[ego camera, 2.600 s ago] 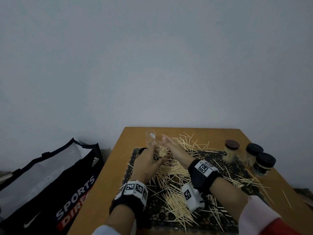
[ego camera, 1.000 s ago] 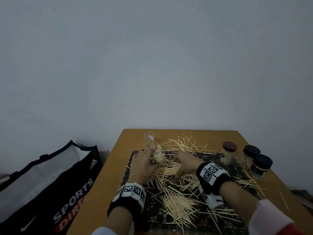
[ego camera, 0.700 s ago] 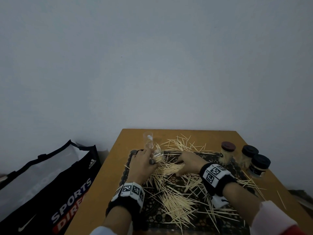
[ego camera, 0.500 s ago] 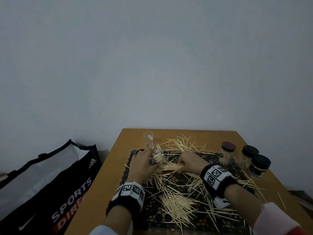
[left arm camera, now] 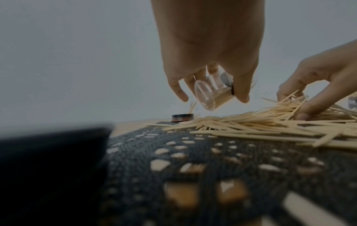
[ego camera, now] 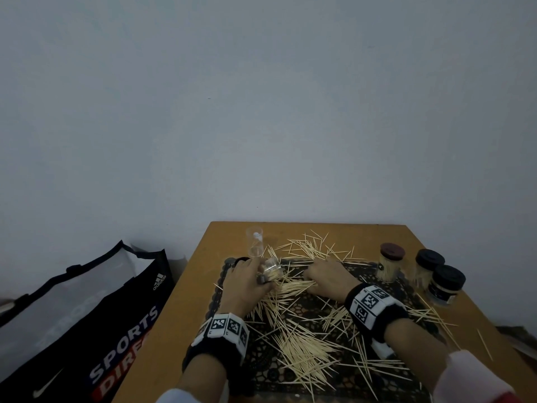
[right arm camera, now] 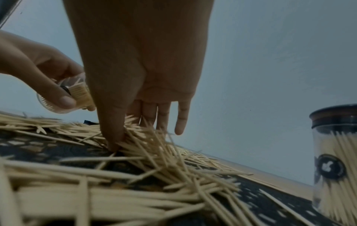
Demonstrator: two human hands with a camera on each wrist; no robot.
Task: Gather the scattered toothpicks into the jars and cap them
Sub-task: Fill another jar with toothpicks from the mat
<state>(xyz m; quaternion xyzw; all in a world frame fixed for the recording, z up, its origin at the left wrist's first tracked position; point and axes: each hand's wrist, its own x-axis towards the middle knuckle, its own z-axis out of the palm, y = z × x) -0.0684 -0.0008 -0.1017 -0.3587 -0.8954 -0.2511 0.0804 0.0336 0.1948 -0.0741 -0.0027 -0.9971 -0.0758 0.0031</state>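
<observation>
A clear jar (ego camera: 268, 271) was gripped, tilted, by the left hand (ego camera: 243, 283). Toothpicks (ego camera: 293, 286) were pinched by the right hand (ego camera: 327, 277). "SPORTS" and the adidas logo were read on a bag (ego camera: 87, 315)

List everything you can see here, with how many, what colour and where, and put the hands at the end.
Scattered toothpicks: many, pale wood, across the mat and the table's far side.
Capped jars: three, clear and filled, one brown lid and two black, right side of the table.
Open jar: one, clear, partly filled, tilted in the left hand.
Empty jar: one, clear, upright, far left of the table.
Loose lid: one, dark, beyond the mat's far left corner.
Mat: one, black lace pattern, table centre.
Table: one, brown wood.
Bag: one, black and white, left of the table.
Left hand: grips the open jar.
Right hand: pinches a bunch of toothpicks on the mat.
</observation>
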